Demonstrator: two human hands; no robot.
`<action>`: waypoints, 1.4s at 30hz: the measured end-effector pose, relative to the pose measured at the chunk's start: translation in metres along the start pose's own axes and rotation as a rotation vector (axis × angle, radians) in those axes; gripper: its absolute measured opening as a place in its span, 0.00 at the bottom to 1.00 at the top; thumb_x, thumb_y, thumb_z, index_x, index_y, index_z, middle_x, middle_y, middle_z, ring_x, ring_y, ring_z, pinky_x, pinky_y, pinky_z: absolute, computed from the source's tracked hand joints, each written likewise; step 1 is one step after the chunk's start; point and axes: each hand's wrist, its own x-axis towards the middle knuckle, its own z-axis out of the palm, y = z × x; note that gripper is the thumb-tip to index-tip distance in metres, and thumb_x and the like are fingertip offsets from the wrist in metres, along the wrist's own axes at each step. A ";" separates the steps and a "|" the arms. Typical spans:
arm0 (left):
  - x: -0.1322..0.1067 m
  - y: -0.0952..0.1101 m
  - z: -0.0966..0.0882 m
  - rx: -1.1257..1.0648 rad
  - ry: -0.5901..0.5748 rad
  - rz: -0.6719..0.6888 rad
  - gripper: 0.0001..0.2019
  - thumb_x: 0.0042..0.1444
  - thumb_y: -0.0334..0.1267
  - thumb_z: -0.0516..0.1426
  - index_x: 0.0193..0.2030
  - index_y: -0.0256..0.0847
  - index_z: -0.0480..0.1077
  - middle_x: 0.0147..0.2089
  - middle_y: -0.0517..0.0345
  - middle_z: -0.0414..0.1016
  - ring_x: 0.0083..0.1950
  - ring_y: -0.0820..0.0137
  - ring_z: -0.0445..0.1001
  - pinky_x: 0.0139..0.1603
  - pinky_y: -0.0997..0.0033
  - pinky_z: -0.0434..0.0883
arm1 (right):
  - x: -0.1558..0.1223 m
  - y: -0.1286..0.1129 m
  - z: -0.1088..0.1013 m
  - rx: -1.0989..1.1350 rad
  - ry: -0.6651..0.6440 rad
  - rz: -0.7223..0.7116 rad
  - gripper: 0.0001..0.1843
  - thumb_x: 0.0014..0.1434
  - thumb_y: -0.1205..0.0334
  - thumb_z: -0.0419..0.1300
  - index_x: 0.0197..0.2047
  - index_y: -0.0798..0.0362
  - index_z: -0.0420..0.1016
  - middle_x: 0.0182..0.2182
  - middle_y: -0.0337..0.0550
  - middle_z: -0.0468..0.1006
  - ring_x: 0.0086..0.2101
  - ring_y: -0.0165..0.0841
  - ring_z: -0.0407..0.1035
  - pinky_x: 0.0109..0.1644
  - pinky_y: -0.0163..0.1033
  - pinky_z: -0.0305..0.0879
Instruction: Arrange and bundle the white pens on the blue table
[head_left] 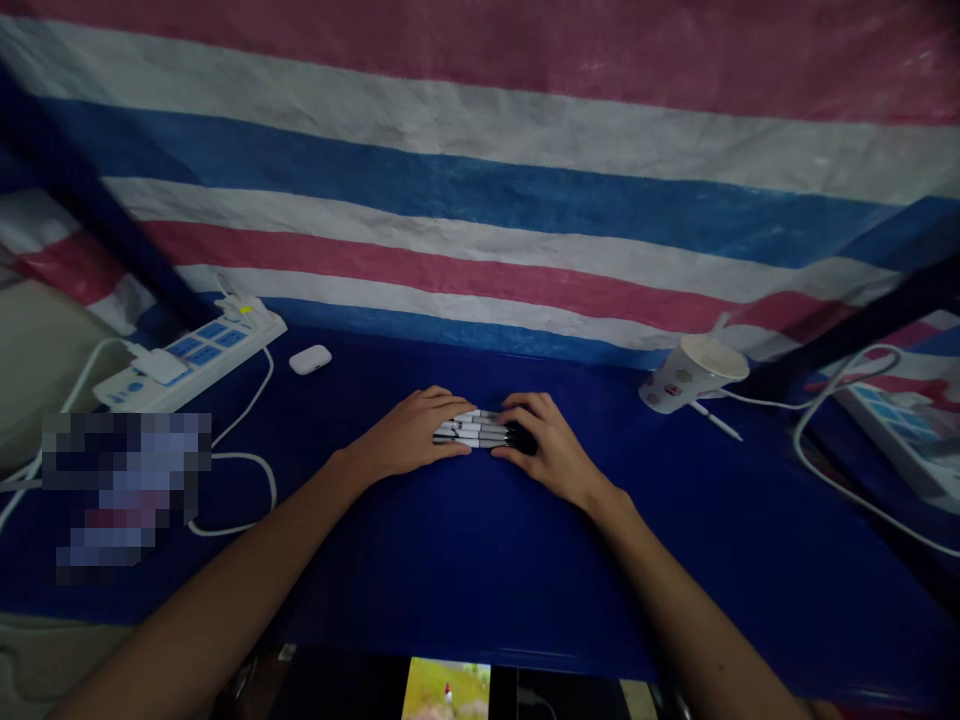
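Several white-and-grey pens [480, 430] lie side by side in a bundle on the blue tabletop [510, 560]. My left hand [412, 430] curls around their left ends, thumb along the near side and fingers along the far side. From the other end, my right hand [547, 445] closes round the bundle in the same way, its thumb and fingers at the dark tips. Both hands rest low at the table surface. The palms and fingers hide the ends of the pens.
At left stand a white power strip [199, 350] with plugs and cords, a small white case [310, 360] and a pixelated object [135, 490]. A paper cup [686, 375] with a straw, a white pen [716, 420] and another power strip [900, 430] are at right. Striped sheeting [480, 200] hangs behind.
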 end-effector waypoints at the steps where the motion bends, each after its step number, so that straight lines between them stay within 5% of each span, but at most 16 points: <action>1: 0.000 0.000 0.000 0.002 -0.002 -0.004 0.26 0.64 0.52 0.58 0.66 0.50 0.64 0.63 0.56 0.70 0.65 0.59 0.63 0.64 0.58 0.62 | 0.000 -0.002 -0.001 0.001 0.000 -0.014 0.13 0.60 0.54 0.67 0.47 0.47 0.75 0.55 0.47 0.71 0.54 0.44 0.63 0.59 0.54 0.64; 14: 0.000 0.006 -0.003 0.049 0.075 0.078 0.29 0.59 0.50 0.63 0.66 0.51 0.64 0.64 0.56 0.69 0.66 0.58 0.63 0.66 0.53 0.60 | 0.003 -0.012 0.003 0.035 0.017 -0.023 0.04 0.64 0.59 0.63 0.41 0.47 0.78 0.54 0.46 0.72 0.54 0.45 0.61 0.60 0.57 0.62; 20: 0.001 0.016 -0.012 0.080 0.215 0.120 0.11 0.69 0.44 0.55 0.50 0.46 0.76 0.47 0.57 0.78 0.50 0.65 0.72 0.54 0.60 0.66 | 0.002 -0.015 -0.007 0.063 0.193 0.059 0.07 0.66 0.56 0.59 0.42 0.47 0.77 0.49 0.46 0.76 0.50 0.43 0.67 0.57 0.53 0.62; 28: 0.002 0.015 -0.008 0.098 0.379 0.109 0.12 0.68 0.47 0.55 0.47 0.44 0.76 0.41 0.58 0.80 0.43 0.67 0.74 0.52 0.62 0.64 | 0.001 -0.019 -0.004 0.137 0.007 0.138 0.17 0.73 0.54 0.48 0.45 0.50 0.76 0.33 0.41 0.79 0.31 0.34 0.72 0.39 0.40 0.63; 34: 0.003 0.021 -0.008 0.035 0.295 0.095 0.11 0.71 0.42 0.53 0.42 0.43 0.75 0.39 0.61 0.80 0.40 0.69 0.76 0.50 0.62 0.63 | -0.002 -0.016 0.001 0.030 0.172 0.007 0.14 0.71 0.57 0.51 0.45 0.53 0.76 0.32 0.45 0.78 0.33 0.36 0.71 0.39 0.41 0.64; 42: 0.002 0.024 -0.011 -0.138 0.139 -0.032 0.19 0.72 0.44 0.48 0.33 0.42 0.73 0.29 0.64 0.75 0.32 0.72 0.73 0.39 0.68 0.64 | -0.006 -0.015 0.002 -0.092 0.220 -0.105 0.16 0.71 0.61 0.49 0.51 0.52 0.77 0.32 0.48 0.77 0.32 0.37 0.67 0.39 0.45 0.66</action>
